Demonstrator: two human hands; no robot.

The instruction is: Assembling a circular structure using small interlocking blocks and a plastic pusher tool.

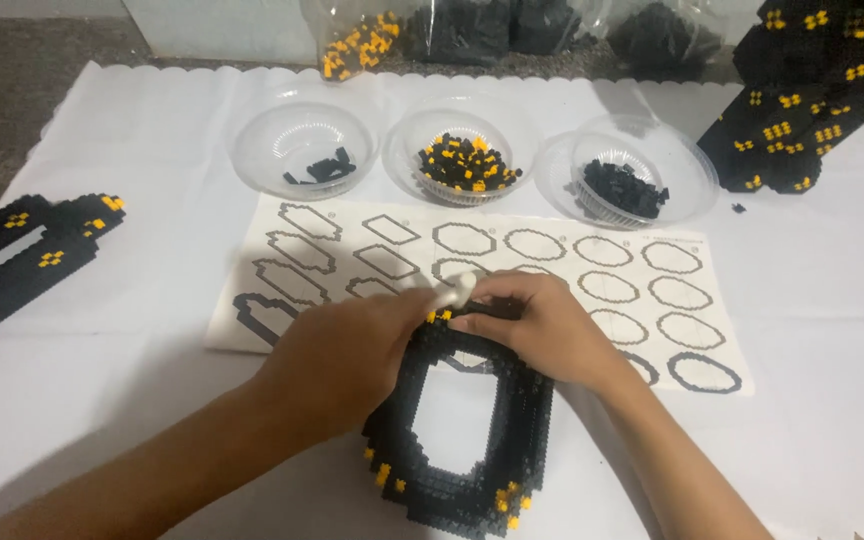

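Left hand (337, 355) pinching a small white tool (452, 290), right hand (542, 330) fingers pressed on the black-and-yellow brick frame (472, 440); steady pressure suits best.

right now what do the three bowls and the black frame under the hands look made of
The three bowls look like thin clear plastic: see-through walls with glossy glints. The black frame looks like small hard plastic bricks, matte black with some yellow, judging by its stepped, studded edges. Both hands, left hand and right hand, rest on its top edge.
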